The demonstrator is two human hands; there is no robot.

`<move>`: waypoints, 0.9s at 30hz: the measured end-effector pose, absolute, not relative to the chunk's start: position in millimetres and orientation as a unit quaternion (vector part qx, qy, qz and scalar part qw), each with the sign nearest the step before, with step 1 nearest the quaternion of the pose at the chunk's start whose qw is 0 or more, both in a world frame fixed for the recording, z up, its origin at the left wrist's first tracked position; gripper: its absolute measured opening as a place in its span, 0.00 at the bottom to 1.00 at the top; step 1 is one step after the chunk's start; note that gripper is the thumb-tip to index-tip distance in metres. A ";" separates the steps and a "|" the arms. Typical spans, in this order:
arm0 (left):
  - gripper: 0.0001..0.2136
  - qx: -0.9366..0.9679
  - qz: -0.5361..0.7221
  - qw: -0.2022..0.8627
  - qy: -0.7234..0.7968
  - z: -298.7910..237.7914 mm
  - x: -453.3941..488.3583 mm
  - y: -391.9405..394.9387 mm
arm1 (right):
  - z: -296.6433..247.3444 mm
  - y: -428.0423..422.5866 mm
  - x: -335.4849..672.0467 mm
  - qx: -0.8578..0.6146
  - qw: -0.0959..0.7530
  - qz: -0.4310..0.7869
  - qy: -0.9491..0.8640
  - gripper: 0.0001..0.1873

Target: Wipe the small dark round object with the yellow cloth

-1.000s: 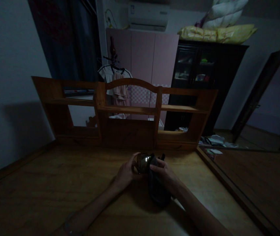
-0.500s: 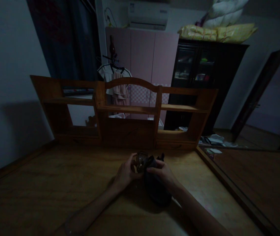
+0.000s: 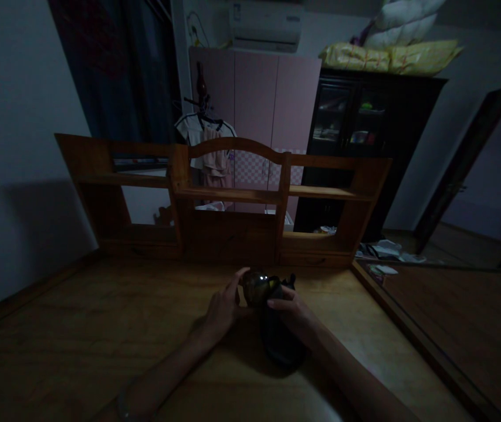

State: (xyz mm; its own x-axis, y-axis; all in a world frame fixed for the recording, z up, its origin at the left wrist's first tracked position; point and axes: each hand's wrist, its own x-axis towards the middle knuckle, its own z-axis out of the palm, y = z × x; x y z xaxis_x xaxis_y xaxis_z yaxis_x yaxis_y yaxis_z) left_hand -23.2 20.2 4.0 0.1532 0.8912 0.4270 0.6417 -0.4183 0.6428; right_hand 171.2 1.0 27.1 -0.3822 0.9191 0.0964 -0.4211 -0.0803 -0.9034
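Note:
Just beyond the middle of the wooden surface (image 3: 145, 334), my left hand (image 3: 223, 308) grips a small rounded, see-through glass vessel (image 3: 254, 287) with bright reflections. Its thumb and fingers curve around the vessel's left side. My right hand (image 3: 293, 309) is closed on the upper part of a dark soft pouch (image 3: 282, 343), which hangs down below the fingers. The vessel's right side meets the pouch's mouth. Whether part of it lies inside the pouch I cannot tell in this dim light. A yellowish patch shows at the mouth.
A wooden shelf unit (image 3: 228, 193) with open compartments borders the far edge of the surface. A raised wooden rail (image 3: 409, 328) runs along the right side. The wall (image 3: 13, 205) stands at the left. Farther back are a pink wardrobe (image 3: 254, 99) and a dark cabinet (image 3: 373, 146).
The glass vessel has turned, so its shiny rounded side now faces me. My right hand and the pouch's mouth have shifted slightly right.

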 end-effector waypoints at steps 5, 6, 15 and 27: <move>0.34 0.782 0.380 0.100 0.484 17.1 -25.2 12.9 | 34.2 -3.3 170.1 -0.248 0.483 0.699 -0.466 0.21; 0.34 0.788 0.375 0.096 0.479 18.7 -25.2 12.2 | 35.1 -3.9 170.2 -0.246 0.481 0.700 -0.468 0.21; 0.42 0.830 0.266 0.037 0.489 20.0 -24.7 10.4 | 25.9 0.2 171.6 -0.249 0.471 0.708 -0.465 0.22; 0.40 0.830 0.257 0.013 0.495 22.0 -26.7 9.9 | 21.5 3.6 177.1 -0.259 0.449 0.709 -0.478 0.15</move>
State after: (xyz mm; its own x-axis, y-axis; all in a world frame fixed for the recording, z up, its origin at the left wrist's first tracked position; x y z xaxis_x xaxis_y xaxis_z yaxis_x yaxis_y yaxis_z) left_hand -26.7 9.9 22.0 0.3778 0.8279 0.4146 0.8149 -0.5099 0.2756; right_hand 177.1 3.6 21.5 -0.4625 0.8845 0.0620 -0.3893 -0.1398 -0.9104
